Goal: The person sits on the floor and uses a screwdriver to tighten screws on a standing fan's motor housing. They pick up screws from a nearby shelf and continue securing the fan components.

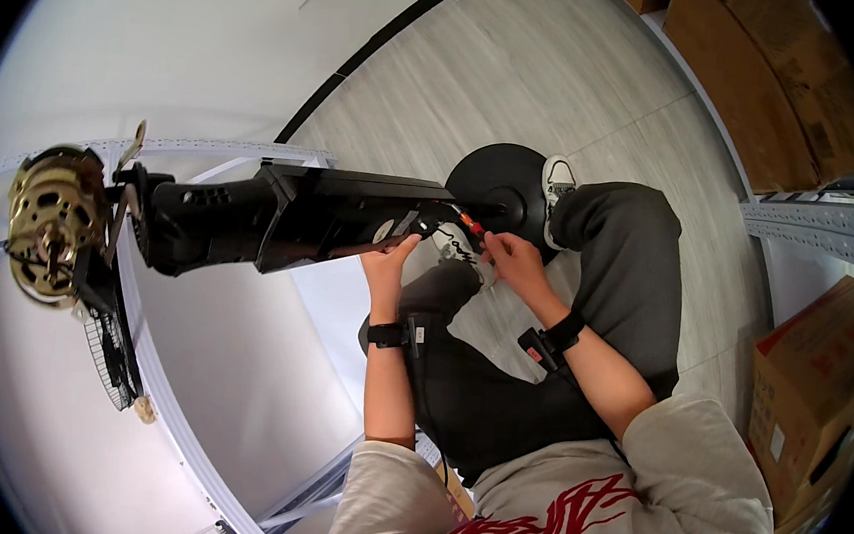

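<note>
My left hand (390, 264) cupped under black fan column (336, 218), my right hand (510, 257) pinching orange-handled screwdriver (468, 220) at column's lower end, exposed brass-coloured motor (49, 222) far left over white table (228, 372), round base (498, 187) on floor

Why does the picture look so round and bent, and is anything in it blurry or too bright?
Head view: a fisheye lens bows straight edges, like the white table's rim, and leaves black corners. Light is even and soft, with no hard shadows; the white wall at upper left looks washed out. The left hand, right hand and black fan body are fairly sharp; the cardboard boxes near the rim are smeared.
</note>
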`<control>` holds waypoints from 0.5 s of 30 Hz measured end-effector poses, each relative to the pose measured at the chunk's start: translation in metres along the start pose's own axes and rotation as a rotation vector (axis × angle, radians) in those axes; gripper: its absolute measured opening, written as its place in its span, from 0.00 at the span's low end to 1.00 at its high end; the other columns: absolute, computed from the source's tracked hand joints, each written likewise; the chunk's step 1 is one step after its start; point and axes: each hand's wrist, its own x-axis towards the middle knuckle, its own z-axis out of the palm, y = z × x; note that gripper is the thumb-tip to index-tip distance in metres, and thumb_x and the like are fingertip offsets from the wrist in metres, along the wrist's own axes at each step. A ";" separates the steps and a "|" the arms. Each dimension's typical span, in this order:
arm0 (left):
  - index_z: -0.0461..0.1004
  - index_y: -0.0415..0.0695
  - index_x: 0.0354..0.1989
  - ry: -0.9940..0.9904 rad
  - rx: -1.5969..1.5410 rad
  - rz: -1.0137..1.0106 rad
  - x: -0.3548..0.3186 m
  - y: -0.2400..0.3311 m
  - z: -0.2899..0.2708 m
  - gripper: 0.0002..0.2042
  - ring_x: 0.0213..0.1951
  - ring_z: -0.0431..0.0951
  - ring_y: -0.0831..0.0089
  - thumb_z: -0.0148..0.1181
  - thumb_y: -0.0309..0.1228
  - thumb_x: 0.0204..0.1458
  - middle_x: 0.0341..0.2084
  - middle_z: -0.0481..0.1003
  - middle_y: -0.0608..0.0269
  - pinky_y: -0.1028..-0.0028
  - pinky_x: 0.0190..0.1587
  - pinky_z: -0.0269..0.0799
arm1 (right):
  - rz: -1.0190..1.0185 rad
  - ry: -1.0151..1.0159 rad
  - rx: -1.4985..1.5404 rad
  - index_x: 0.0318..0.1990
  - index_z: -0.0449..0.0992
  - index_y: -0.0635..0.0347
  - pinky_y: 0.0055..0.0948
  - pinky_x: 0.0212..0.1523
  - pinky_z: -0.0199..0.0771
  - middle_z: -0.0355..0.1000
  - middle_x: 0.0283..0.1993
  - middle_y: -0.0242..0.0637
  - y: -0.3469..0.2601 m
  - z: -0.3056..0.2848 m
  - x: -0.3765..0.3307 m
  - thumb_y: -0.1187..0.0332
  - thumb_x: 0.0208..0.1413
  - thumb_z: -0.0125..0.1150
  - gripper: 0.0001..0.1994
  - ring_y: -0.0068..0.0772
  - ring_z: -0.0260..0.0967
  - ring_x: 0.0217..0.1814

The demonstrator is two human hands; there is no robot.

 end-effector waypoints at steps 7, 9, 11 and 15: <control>0.76 0.36 0.39 0.015 0.070 -0.075 -0.004 0.009 0.000 0.15 0.38 0.75 0.76 0.70 0.19 0.42 0.37 0.77 0.65 0.76 0.45 0.70 | -0.032 0.009 -0.061 0.40 0.76 0.63 0.21 0.23 0.67 0.74 0.25 0.31 -0.017 -0.001 -0.003 0.62 0.60 0.60 0.12 0.18 0.69 0.22; 0.78 0.34 0.35 0.039 0.049 -0.049 -0.004 0.008 0.001 0.12 0.35 0.77 0.77 0.71 0.19 0.41 0.33 0.79 0.64 0.77 0.43 0.72 | 0.173 -0.120 0.118 0.39 0.76 0.64 0.20 0.23 0.66 0.73 0.24 0.30 -0.020 -0.005 0.000 0.62 0.61 0.60 0.12 0.18 0.69 0.22; 0.78 0.33 0.36 0.048 0.014 -0.081 -0.005 0.013 0.001 0.12 0.36 0.77 0.76 0.71 0.18 0.41 0.35 0.79 0.63 0.77 0.44 0.72 | 0.297 -0.241 0.326 0.39 0.75 0.65 0.19 0.23 0.66 0.73 0.24 0.30 -0.017 -0.011 0.005 0.62 0.61 0.59 0.13 0.17 0.68 0.22; 0.77 0.32 0.38 0.050 -0.076 -0.126 -0.006 0.002 -0.002 0.14 0.39 0.77 0.76 0.70 0.17 0.42 0.38 0.78 0.61 0.77 0.47 0.72 | 0.179 -0.116 0.147 0.39 0.76 0.65 0.22 0.26 0.68 0.73 0.25 0.31 -0.012 -0.005 0.007 0.63 0.61 0.60 0.12 0.20 0.69 0.24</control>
